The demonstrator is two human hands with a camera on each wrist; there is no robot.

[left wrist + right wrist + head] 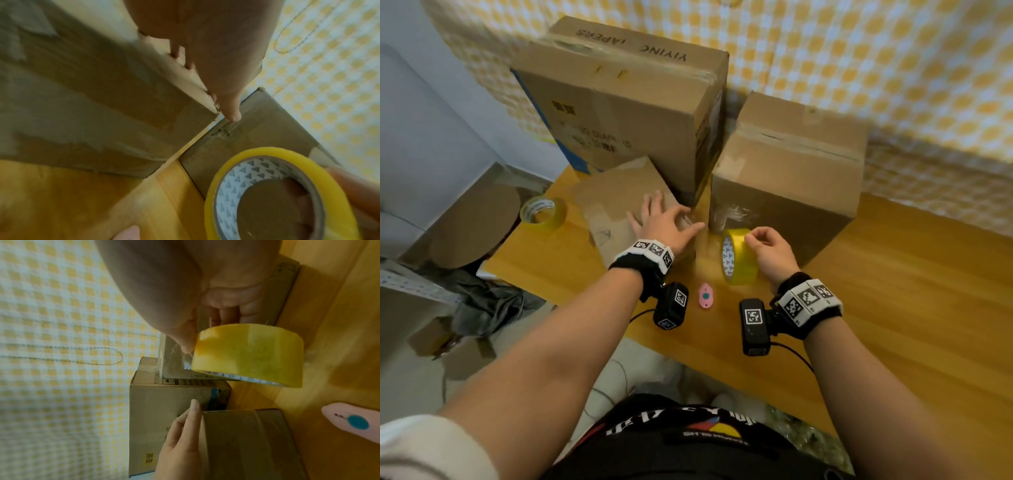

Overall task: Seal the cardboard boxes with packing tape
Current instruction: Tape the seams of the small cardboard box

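- The person's two bare forearms reach out from the bottom of the head view, each wrist wearing a black band with printed markers and a small black camera.
- The right hand (768, 251) pinches the top of a yellow tape roll (739, 257), thumb and fingers curled on its rim; the roll stands on edge on the wooden table (893, 308), just in front of the right box (787, 181).
- The left hand (666, 222) lies spread, fingers straight and apart, flat on the small box (616, 202) (its top shows shiny strips of old tape).
- A pink cutter (705, 295) lies on the table between the two wrists, near the roll.
- A second, paler tape roll (543, 213) sits at the table's left edge, beside the small box.
- The tall box (626, 113), printed with upside-down lettering, stands behind the small box and touches it, close beside the right box.
- A yellow-and-white checked cloth (893, 68) hangs behind the boxes.
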